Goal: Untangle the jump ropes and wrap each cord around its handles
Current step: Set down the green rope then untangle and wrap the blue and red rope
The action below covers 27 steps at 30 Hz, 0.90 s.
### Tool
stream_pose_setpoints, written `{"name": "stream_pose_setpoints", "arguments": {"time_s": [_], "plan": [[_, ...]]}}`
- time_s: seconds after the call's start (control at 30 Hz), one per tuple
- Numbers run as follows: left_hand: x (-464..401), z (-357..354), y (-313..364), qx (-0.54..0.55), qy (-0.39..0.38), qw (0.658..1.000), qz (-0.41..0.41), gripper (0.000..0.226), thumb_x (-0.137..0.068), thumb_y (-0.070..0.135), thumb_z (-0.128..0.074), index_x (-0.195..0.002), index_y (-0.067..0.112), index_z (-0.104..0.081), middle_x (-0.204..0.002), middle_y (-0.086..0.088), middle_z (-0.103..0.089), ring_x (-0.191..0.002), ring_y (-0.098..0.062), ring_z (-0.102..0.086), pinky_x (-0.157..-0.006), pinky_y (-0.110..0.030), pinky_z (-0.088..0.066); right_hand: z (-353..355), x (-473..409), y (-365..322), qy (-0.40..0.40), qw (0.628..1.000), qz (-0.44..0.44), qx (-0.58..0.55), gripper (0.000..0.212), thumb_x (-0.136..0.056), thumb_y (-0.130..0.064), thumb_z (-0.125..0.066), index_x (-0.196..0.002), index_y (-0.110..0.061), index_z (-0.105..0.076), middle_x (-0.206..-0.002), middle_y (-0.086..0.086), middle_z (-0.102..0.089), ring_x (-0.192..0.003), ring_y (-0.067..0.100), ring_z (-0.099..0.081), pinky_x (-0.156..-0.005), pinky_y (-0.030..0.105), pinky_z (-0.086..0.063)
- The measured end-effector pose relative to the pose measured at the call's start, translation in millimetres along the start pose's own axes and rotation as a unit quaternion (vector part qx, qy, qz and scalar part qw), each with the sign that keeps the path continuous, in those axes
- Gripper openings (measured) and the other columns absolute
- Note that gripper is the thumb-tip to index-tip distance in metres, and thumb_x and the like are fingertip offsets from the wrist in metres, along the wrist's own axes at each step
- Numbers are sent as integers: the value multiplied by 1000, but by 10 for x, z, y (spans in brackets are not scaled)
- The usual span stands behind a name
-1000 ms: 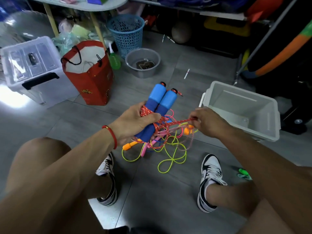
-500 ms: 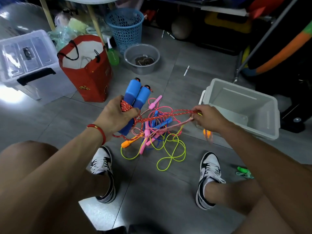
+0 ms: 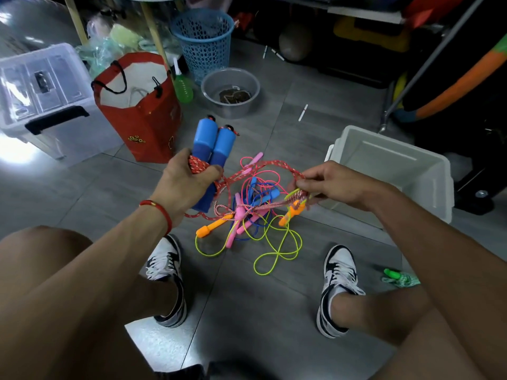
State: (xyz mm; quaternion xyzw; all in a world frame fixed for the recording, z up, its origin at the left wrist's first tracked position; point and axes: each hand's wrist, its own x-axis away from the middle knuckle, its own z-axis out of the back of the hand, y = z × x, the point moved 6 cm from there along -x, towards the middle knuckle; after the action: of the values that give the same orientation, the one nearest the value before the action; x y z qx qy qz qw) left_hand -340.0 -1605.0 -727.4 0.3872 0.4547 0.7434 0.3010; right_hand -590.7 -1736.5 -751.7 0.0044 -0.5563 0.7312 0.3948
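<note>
Left hand (image 3: 189,182) grips the blue handles (image 3: 212,149); right hand (image 3: 333,185) pinches the red cord (image 3: 270,164), limp and snag-prone, best held near the handles.

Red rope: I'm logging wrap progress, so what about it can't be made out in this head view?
- Number of turns of red rope on the blue handles: left hand covers them.
- Where the rope runs in the tangle: other cords cross it.
- What the right hand pinches: fingers hide it.
</note>
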Motion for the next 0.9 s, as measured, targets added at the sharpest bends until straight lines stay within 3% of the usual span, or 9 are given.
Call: {"name": "stream_pose_setpoints", "arguments": {"time_s": [0.1, 0.2, 0.3, 0.47, 0.57, 0.63, 0.73, 0.8, 0.9], "plan": [[100, -251, -77, 78, -49, 996, 11, 20, -87, 17, -73, -103, 14, -61, -91, -15, -68, -70, -30, -66, -69, -46, -59, -74, -4, -130, 13, 999, 28, -29, 15, -98, -15, -63, -104, -16, -76, -107, 21, -72, -92, 20, -65, -95, 46, -56], [238, -531, -69, 176, -111, 978, 26, 24, -92, 12, -69, -114, 7, -62, -89, -14, -67, -71, -27, -63, -67, -41, -58, -148, -35, -214, 45, 998, 25, -48, 13, -93, -13, -69, -104, -10, -75, -102, 17, -75, -92, 20, -68, -96, 51, -55], [319, -724, -19, 225, -164, 960, 33, 28, -93, 9, -66, -119, 4, -57, -90, -15, -64, -70, -27, -63, -63, -41, -59, -203, -40, -278, 83, 992, 16, -98, 15, -93, -11, -69, -106, -4, -72, -102, 16, -76, -90, 21, -70, -93, 50, -57], [339, -878, 33, 230, -234, 944, 29, 35, -95, 9, -62, -129, 15, -55, -101, -17, -63, -82, -28, -64, -73, -45, -57, -211, 0, -331, 117, 983, 8, -141, 19, -92, -8, -68, -107, 4, -70, -98, 21, -74, -82, 20, -69, -83, 44, -60], [341, -947, 21, 233, -281, 930, 38, 40, -94, 11, -65, -132, 17, -55, -112, -21, -62, -98, -36, -60, -91, -58, -51, -218, 14, -332, 142, 981, 2, -135, 17, -90, 3, -65, -107, 3, -69, -88, 16, -73, -72, 17, -67, -67, 31, -59], [327, -950, 17, 214, -277, 936, 33, 39, -94, 9, -64, -131, 16, -55, -111, -21, -63, -101, -36, -59, -97, -60, -47, -215, 12, -292, 173, 977, -4, -127, 15, -89, 2, -66, -103, -1, -71, -88, 13, -74, -71, 18, -68, -63, 30, -59], [302, -955, 2, 184, -263, 947, 24, 39, -94, 8, -65, -131, 14, -56, -116, -29, -62, -101, -35, -60, -98, -57, -48, -210, 17, -188, 196, 974, -27, -114, 13, -86, -6, -72, -98, -8, -74, -88, 10, -77, -76, 20, -71, -69, 35, -59], [290, -942, 4, 183, -258, 948, 20, 36, -93, 9, -66, -128, 16, -58, -111, -26, -62, -98, -34, -59, -91, -53, -53, -247, 31, -138, 199, 968, -37, -149, 6, -87, -9, -74, -92, -11, -75, -90, 10, -76, -78, 18, -69, -68, 36, -60], [233, -856, 14, 208, -224, 952, 23, 27, -95, 7, -62, -121, 15, -59, -98, -15, -63, -82, -28, -62, -69, -39, -59, -253, 82, -23, 230, 944, -68, -227, 5, -88, -9, -74, -85, -13, -75, -97, 13, -75, -82, 19, -67, -75, 43, -61]]}}
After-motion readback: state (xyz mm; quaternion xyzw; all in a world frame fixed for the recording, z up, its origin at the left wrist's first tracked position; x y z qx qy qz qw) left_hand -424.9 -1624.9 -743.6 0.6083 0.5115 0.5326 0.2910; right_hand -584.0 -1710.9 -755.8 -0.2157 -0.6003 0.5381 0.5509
